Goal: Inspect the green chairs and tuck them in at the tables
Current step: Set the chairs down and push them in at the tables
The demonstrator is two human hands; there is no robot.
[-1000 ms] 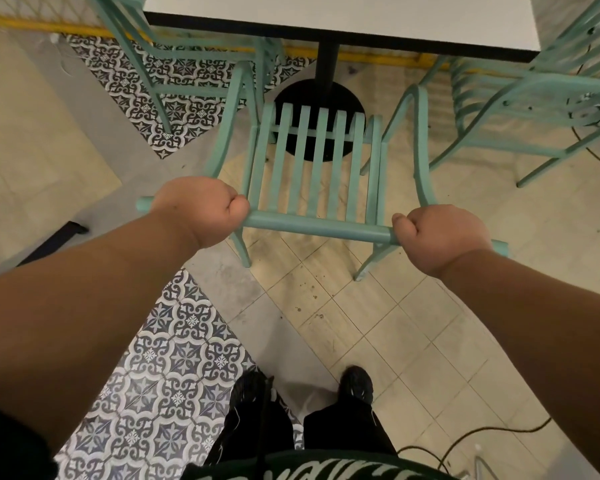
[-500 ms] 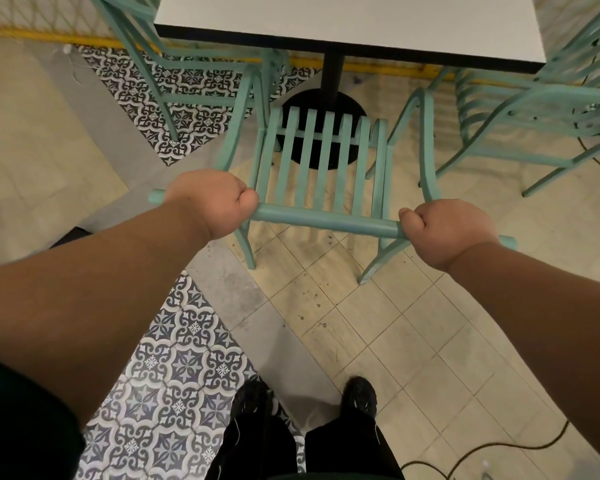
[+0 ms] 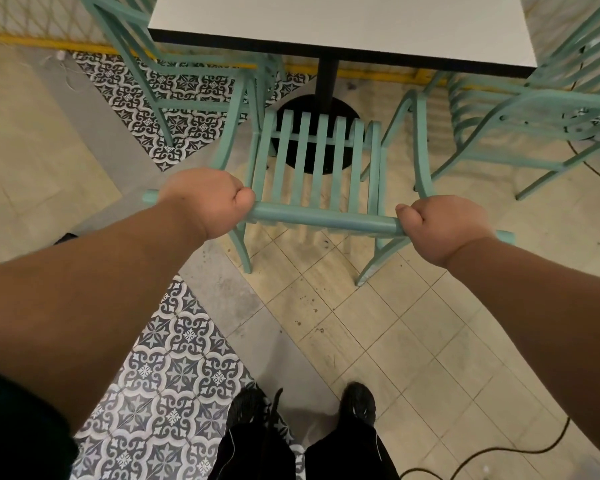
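A green slatted chair [image 3: 317,161] stands in front of me, facing a white-topped table [image 3: 343,26] with a black post and round black base. My left hand [image 3: 210,199] is closed around the left end of the chair's top rail. My right hand [image 3: 437,226] grips the same rail near its right end. The front of the seat lies close to the table's near edge; the chair's rear legs rest on the beige tiles.
Two more green chairs flank the table, one at the left [image 3: 174,74] and one at the right [image 3: 541,109]. A black cable [image 3: 492,455] snakes over the floor at lower right. My black shoes [image 3: 357,403] stand behind the chair. Patterned tiles cover the floor at left.
The chair has slid forward toward the table with both hands on its top rail. My feet have stepped closer behind it.
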